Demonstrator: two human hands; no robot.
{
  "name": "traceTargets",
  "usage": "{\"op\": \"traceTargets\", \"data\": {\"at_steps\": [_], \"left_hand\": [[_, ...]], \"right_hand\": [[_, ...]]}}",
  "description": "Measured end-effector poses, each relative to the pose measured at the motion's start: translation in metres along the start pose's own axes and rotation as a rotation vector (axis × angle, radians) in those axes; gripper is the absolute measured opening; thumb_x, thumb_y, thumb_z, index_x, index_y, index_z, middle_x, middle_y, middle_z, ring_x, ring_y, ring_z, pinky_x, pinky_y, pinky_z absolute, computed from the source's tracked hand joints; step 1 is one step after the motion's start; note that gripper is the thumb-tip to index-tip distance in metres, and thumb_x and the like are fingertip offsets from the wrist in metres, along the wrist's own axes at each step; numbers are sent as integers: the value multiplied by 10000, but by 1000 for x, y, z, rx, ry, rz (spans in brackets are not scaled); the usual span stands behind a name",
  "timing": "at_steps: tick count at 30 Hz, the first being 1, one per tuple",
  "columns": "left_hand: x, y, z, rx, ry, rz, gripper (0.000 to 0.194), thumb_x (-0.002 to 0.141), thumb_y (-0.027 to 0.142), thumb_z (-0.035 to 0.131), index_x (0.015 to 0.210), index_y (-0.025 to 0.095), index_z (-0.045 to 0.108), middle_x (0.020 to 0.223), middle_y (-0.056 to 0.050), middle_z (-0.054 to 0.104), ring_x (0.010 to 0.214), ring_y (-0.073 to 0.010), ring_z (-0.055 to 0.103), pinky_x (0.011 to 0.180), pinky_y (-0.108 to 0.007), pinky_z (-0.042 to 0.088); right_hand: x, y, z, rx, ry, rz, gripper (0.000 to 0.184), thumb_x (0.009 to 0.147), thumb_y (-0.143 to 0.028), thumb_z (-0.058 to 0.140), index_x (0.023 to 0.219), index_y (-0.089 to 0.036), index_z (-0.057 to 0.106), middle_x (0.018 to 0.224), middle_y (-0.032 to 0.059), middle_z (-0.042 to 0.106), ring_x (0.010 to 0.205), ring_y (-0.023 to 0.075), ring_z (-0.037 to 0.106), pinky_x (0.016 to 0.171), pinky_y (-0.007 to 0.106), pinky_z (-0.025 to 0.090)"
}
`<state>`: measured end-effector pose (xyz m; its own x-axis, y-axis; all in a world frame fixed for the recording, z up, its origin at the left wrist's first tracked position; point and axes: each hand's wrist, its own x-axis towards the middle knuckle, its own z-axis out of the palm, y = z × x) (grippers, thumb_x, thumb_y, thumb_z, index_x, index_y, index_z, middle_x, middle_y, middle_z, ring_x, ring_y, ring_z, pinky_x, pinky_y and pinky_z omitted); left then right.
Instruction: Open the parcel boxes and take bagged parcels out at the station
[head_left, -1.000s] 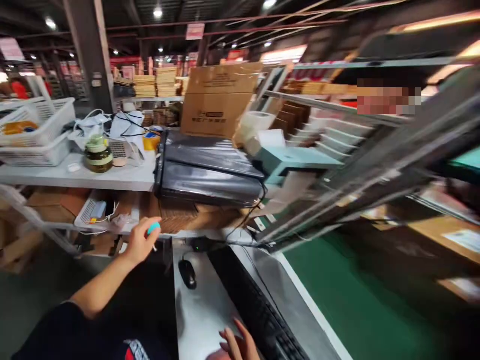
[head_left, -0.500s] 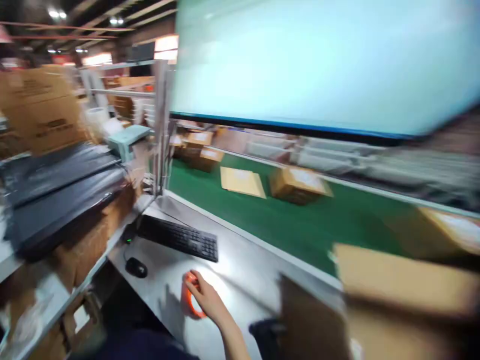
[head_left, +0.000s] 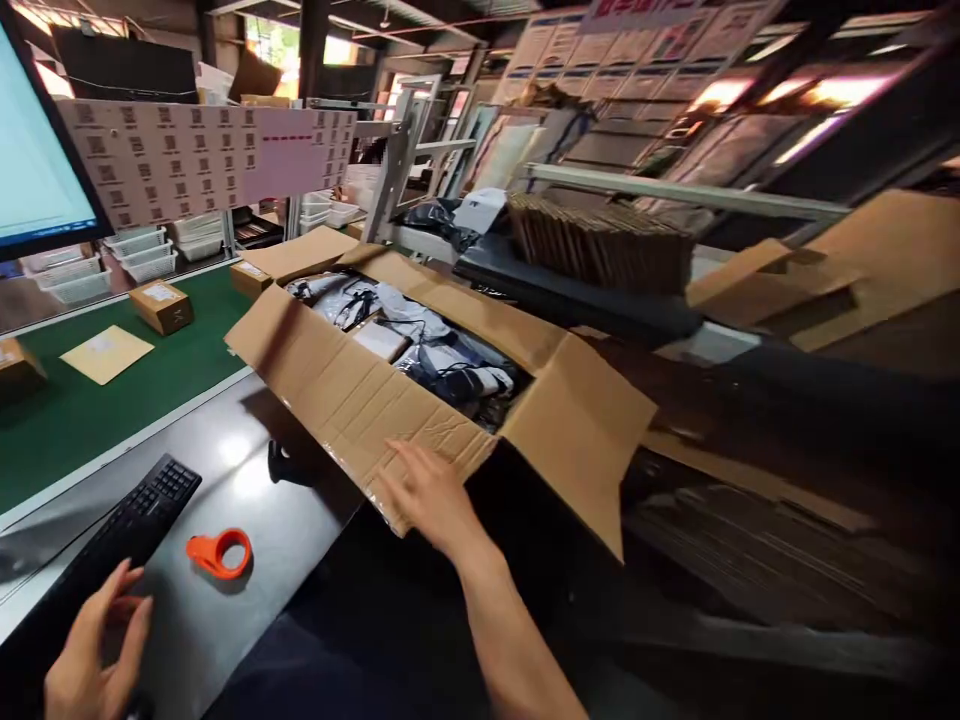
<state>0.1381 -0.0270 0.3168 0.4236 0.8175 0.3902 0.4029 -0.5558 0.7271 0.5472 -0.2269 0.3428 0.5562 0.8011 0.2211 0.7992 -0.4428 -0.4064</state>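
Note:
A large open cardboard box [head_left: 574, 400] stands at the table's right end, its flaps folded outward. Inside are several plastic-wrapped dark and white items [head_left: 427, 325]. My right hand [head_left: 427, 495] rests on the near flap with its fingers spread, gripping nothing that I can see. At the lower left, my left hand [head_left: 97, 645] hovers beside the keyboard, empty, with thumb and fingers apart. An orange ring-shaped tape dispenser [head_left: 231, 555] lies on the metal table between the two hands, touched by neither.
A black keyboard [head_left: 142, 515] lies along the table's left side. Behind it runs a green conveyor belt [head_left: 191, 365] carrying small boxes [head_left: 161, 305] and a flat envelope [head_left: 106, 355]. A monitor [head_left: 41, 150] hangs at upper left. Stacked flat cardboard [head_left: 600, 240] stands beyond the box.
The view has swung right, bringing the open box fully into sight. The hand that was on the orange tape dispenser has let go of it. Both my hands now show.

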Motion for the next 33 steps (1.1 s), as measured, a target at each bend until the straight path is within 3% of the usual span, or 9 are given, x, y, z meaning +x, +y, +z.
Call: {"op": "traceTargets", "data": {"at_steps": [2, 6, 13, 17, 20, 24, 27, 30, 33], "left_hand": [[12, 4, 31, -14, -79, 186, 605, 909, 416, 683, 1474, 563, 524, 1153, 7, 787, 814, -255, 783, 705, -397, 691], [48, 18, 98, -51, -281, 439, 534, 902, 290, 707, 1401, 469, 642, 1127, -18, 811, 880, -240, 803, 750, -318, 680], [109, 68, 248, -34, -435, 619, 370, 986, 265, 564, 1335, 295, 685, 1169, -94, 793, 1035, -236, 773, 874, -368, 657], [147, 135, 341, 115, -500, 953, 721, 927, 319, 659, 1601, 229, 420, 1636, -180, 472, 1501, -318, 472, 1190, -532, 458], [171, 177, 392, 232, -454, 1050, 1028, 827, 557, 778, 1656, 181, 299, 1691, -198, 378, 1576, -363, 335, 1272, -579, 297], [176, 187, 427, 178, -235, 1072, 857, 830, 731, 693, 1464, 170, 563, 1424, -145, 674, 1398, -310, 547, 1295, -506, 231], [161, 175, 438, 101, -22, 1034, 541, 911, 601, 672, 1262, 190, 690, 1232, -105, 753, 1279, -264, 616, 1284, -430, 220], [148, 167, 442, 86, 31, 994, 416, 929, 510, 677, 1215, 212, 723, 1203, -79, 759, 1270, -241, 612, 1258, -392, 232], [144, 165, 442, 108, 13, 991, 382, 954, 503, 645, 1223, 249, 739, 1223, -60, 756, 1315, -224, 584, 1230, -379, 256]], "right_hand": [[8, 39, -16, -277, 168, 139, 616, 1000, -499, 537, 1477, -109, 544, 1461, 226, 588, 1377, 379, 517, 1155, 560, 415], [28, 94, -5, -573, 165, 256, 893, 860, -441, 740, 1570, -41, 375, 1508, 289, 512, 1390, 441, 443, 1178, 662, 311], [34, 115, 27, -713, 438, 200, 721, 892, -276, 741, 1530, -122, 445, 1286, 203, 631, 1175, 345, 531, 1118, 513, 369], [25, 110, 9, -694, 293, 181, 810, 845, -342, 816, 1533, -105, 460, 1224, 192, 657, 1067, 336, 581, 944, 462, 484], [30, 113, -22, -661, 45, 127, 766, 814, -268, 823, 1495, -91, 520, 1146, 184, 691, 989, 327, 634, 812, 420, 526], [85, 129, -87, -446, -383, 39, 353, 889, -286, 727, 1235, -223, 704, 996, 90, 752, 882, 291, 712, 681, 348, 504], [167, 136, -127, -288, -313, -21, 251, 1013, -371, 562, 1160, -241, 719, 1014, 76, 761, 951, 277, 723, 782, 354, 524], [256, 139, -125, -259, -94, -61, 486, 984, -399, 622, 1411, -167, 599, 1340, 169, 668, 1247, 324, 628, 1048, 419, 497], [321, 148, -94, -293, -150, 87, 788, 857, -477, 779, 1503, -110, 516, 1440, 249, 596, 1306, 415, 577, 1080, 500, 488]]}}
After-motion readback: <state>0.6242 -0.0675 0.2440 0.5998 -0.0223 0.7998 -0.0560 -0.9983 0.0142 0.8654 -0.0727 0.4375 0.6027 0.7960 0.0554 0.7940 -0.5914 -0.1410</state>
